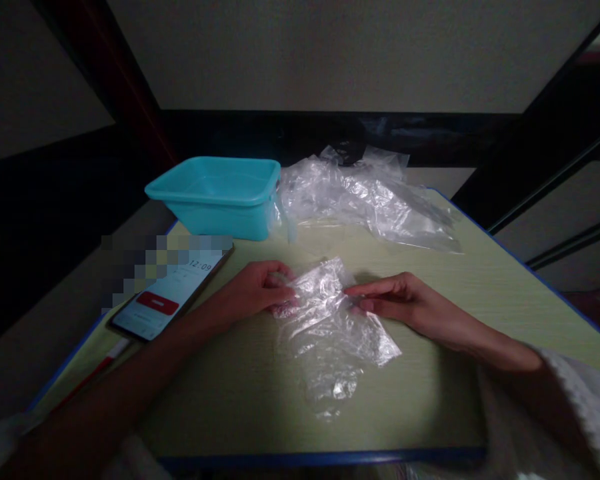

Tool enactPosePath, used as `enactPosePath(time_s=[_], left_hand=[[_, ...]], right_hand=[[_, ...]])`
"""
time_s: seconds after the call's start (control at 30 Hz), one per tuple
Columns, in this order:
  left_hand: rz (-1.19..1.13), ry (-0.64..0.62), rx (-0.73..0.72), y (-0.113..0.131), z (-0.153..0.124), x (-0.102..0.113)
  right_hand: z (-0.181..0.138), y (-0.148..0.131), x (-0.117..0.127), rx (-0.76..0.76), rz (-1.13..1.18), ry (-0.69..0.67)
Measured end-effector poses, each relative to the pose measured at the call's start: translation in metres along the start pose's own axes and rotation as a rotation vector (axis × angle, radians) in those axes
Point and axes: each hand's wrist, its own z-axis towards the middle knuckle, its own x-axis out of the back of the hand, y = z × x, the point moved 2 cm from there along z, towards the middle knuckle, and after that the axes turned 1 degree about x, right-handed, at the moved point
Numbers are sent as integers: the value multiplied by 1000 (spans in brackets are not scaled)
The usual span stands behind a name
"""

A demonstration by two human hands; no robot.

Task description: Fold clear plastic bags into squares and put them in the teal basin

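A crinkled clear plastic bag (pixel 325 307) is stretched between my hands over the middle of the table. My left hand (pixel 263 290) pinches its left side between thumb and fingers, some of them showing through the film. On the other side, the thumb and fingertips of my right hand (pixel 400 300) close on the bag's right edge. Loose film from the bag hangs or lies toward me, glossy and creased. Whether anything is inside the bag I cannot tell.
A turquoise plastic basin (pixel 220 200) stands at the back left, touching a heap of clear plastic bags (pixel 370 193) at the back. A phone (pixel 173 293) with a lit screen and a red cable (pixel 87 380) lies at the left. The pale table (pixel 445 413) has a blue edge.
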Motion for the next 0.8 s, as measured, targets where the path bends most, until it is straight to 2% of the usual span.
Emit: enactPosePath(time_s=[0.23, 0.47, 0.57, 0.63, 0.7, 0.8], left_hand=[[-1, 105, -29, 1, -2, 4], [24, 301, -116, 6, -1, 2], [42, 349, -142, 6, 0, 0], [91, 362, -186, 5, 1, -1], [208, 393, -264, 3, 0, 0], [441, 488, -390, 2, -4, 2]], right_hand=[[-6, -2, 0, -82, 52, 99], [-11, -2, 6, -79, 17, -10], [-13, -5, 11, 25, -177, 78], [-13, -11, 12, 144, -431, 224], [-13, -15, 7, 279, -675, 308], [-10, -15, -6, 408, -864, 186]])
